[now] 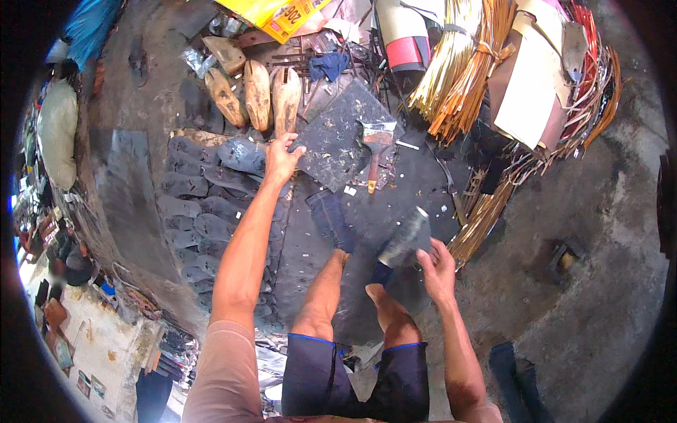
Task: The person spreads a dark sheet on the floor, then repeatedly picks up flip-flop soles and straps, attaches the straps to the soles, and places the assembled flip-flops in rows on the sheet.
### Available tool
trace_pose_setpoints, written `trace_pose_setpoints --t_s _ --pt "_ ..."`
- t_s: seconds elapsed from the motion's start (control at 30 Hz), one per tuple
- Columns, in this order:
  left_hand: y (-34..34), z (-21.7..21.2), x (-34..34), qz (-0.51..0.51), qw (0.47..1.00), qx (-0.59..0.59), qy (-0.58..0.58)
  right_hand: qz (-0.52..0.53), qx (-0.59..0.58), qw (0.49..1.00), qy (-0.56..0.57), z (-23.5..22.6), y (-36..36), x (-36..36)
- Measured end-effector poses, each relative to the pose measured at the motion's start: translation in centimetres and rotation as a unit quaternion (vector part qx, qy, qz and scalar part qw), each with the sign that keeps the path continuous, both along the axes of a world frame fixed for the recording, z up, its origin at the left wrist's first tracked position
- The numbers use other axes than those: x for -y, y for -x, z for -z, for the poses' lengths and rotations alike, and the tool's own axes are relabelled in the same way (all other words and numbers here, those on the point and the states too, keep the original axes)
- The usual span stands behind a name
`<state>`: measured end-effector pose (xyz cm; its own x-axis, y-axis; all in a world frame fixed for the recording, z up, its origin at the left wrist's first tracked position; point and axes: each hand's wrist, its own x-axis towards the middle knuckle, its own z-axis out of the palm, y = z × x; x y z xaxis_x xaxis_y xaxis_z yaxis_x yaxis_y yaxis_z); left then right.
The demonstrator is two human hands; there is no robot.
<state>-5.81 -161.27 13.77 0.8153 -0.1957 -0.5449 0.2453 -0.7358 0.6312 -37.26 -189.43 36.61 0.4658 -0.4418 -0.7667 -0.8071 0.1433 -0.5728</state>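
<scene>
- Left hand [283, 161] curls at left corner of board [337, 141], grip unclear
- Right hand [438, 271] pinches grey flat piece [409, 236]
- Broad-bladed tool [379, 143] could slide if board tilts

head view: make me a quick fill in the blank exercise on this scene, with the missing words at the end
The flat grey piece is in the person's ____ hand.
The broad-bladed tool lies on the dark mat, its handle pointing to the picture's ____ edge.
The crumpled cloth above the mat is ____.
The printed sheet at the top edge is mainly ____.

Missing words: right; bottom; blue; yellow.
</scene>
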Motion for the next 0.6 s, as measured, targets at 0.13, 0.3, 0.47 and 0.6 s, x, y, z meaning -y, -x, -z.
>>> trace_pose_setpoints --t_s 0.13,0.3,0.47,0.6 --pt "0.9 -0.6 -2.3 -0.069 0.996 0.057 0.029 -0.059 0.079 0.994 -0.044 5.7 -7.0 -2.4" --pt "5.1 -9.6 -4.1 -0.098 0.984 0.145 0.026 -0.181 0.184 0.951 0.172 12.5 -12.2 -1.7" --pt "25.1 -21.5 -16.4 0.036 0.992 0.027 -0.12 -0.167 0.055 0.981 0.078 7.3 0.2 1.7" --pt "52.9 -34.2 -28.7 -0.101 0.95 -0.062 -0.288 -0.209 -0.022 0.967 0.141 -0.9 16.6 8.7"
